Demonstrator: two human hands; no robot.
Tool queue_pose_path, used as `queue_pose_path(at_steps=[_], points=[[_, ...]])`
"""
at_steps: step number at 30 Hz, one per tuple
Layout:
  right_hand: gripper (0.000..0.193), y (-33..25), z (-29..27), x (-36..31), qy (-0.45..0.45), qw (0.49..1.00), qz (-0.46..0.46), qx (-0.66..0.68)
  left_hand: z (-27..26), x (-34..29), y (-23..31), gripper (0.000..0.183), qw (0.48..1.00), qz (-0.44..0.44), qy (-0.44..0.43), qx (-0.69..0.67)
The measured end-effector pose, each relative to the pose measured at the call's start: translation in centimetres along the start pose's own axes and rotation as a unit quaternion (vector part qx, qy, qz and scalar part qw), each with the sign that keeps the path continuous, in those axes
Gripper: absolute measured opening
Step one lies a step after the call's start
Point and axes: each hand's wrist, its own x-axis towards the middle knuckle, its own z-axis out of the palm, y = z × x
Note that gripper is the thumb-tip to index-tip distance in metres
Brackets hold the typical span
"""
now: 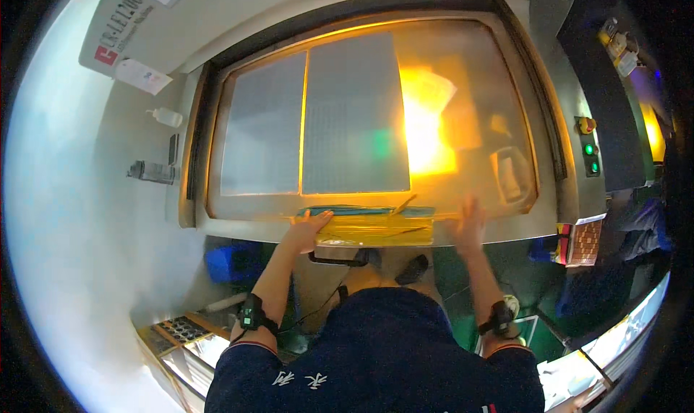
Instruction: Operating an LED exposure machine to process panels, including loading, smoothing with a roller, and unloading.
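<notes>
A big grey machine with a glowing amber window (pixel 361 117) fills the view ahead. On its front ledge lies a flat yellow sheet with a blue edge (pixel 376 229). My left hand (pixel 307 226) rests flat on the sheet's left end, fingers spread. My right hand (pixel 470 221) is raised open against the lower edge of the window frame, just right of the sheet, holding nothing. Both wrists carry dark bands.
A control strip with a yellow-red button (pixel 585 125) and two green lights (pixel 591 158) sits right of the window. A white bottle (pixel 168 117) stands on the machine's left side. Trays (pixel 184 333) lie low at left, a blue bin (pixel 228 261) sits under the ledge.
</notes>
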Motion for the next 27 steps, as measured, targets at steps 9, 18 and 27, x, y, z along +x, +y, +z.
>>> queue_pose_path(at_steps=[9,18,27], points=[[0.071,-5.3,-4.3,-0.9,-0.157,0.984,0.083,-0.032,-12.8,13.9,-12.7,0.083,0.999,0.002,0.041,0.021],[0.064,-5.7,-3.2,-1.3,-0.110,0.993,0.041,-0.025,-35.2,44.2,-21.3,0.070,0.920,0.018,0.392,0.015],[0.062,-7.2,-3.5,-0.6,-0.097,0.993,0.048,-0.035,-34.2,39.9,-16.9,0.068,0.951,0.016,0.302,-0.058]])
